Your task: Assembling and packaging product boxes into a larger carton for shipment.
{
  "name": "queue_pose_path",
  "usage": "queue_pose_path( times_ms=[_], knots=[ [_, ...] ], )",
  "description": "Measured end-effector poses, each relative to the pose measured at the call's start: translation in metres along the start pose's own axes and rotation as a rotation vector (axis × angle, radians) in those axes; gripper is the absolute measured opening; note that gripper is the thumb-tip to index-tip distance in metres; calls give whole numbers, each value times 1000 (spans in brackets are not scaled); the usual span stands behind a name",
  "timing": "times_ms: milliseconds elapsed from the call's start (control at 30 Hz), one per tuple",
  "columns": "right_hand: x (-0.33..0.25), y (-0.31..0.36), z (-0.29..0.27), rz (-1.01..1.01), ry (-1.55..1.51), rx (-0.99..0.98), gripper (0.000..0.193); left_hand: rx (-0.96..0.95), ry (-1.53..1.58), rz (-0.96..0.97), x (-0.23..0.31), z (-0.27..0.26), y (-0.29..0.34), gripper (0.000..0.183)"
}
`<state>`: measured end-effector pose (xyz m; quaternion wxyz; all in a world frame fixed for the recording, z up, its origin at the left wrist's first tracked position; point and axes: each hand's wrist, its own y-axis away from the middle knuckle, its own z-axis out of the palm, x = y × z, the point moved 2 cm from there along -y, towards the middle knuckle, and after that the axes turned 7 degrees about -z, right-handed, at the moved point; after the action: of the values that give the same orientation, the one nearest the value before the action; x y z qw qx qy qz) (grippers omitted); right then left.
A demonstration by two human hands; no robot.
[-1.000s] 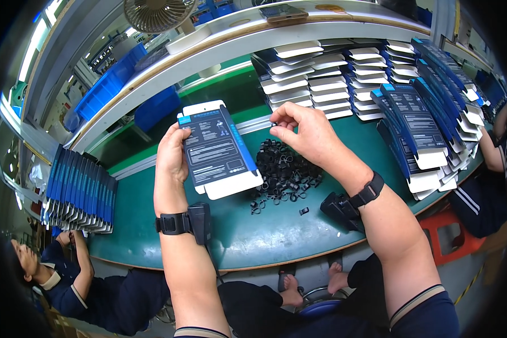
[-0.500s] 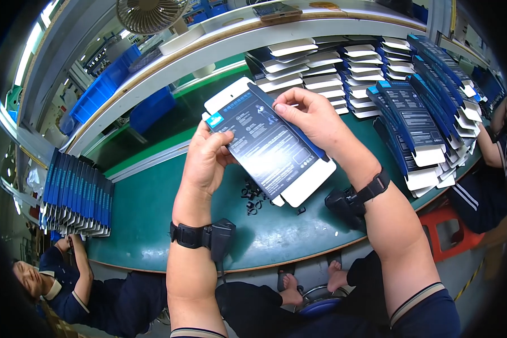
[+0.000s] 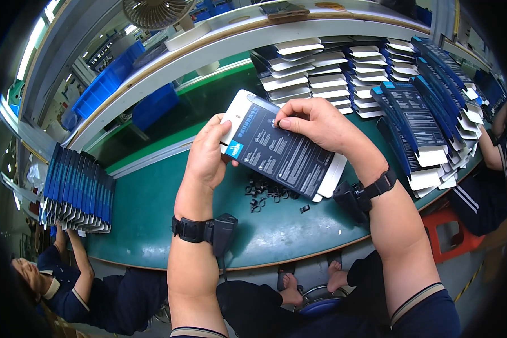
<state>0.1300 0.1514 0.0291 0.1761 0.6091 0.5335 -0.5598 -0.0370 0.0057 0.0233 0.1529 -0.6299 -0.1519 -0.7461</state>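
Note:
A flat dark-blue carton (image 3: 284,149) with white end flaps is held tilted above the green table. My left hand (image 3: 207,152) grips its upper-left corner by the white flap, thumb on top. Over the carton's printed face, my right hand (image 3: 312,123) is closed in a pinch at the upper edge. Something small and dark shows at those fingertips, too little to name. Beneath the carton lies a loose heap of small black clips (image 3: 259,194), partly hidden by it, with a single black clip (image 3: 305,208) apart to the right.
Stacked cartons (image 3: 328,79) fill the back right, and more cartons lean in piles (image 3: 414,124) at the right. A row of upright cartons (image 3: 79,188) stands at the left, touched by another person's hands (image 3: 67,234). A shelf edge (image 3: 225,42) crosses above the table (image 3: 152,225).
The carton has turned so its top points more to the left, and its flap end is lower. My right hand has come down with it, its fingertips now over the printed face.

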Motion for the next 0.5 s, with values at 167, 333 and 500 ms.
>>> queue_pose_path(
  times_ms=[167,333,500],
  knots=[
    [4,1,0,-371,545,320,9,-36,32,-68,-8,13,-1,18],
    [-8,2,11,-535,714,362,10,-89,40,-153,-18,25,-1,32],
    [-6,4,19,-543,687,345,10,-141,-1,-155,-21,30,0,33]
  ],
)
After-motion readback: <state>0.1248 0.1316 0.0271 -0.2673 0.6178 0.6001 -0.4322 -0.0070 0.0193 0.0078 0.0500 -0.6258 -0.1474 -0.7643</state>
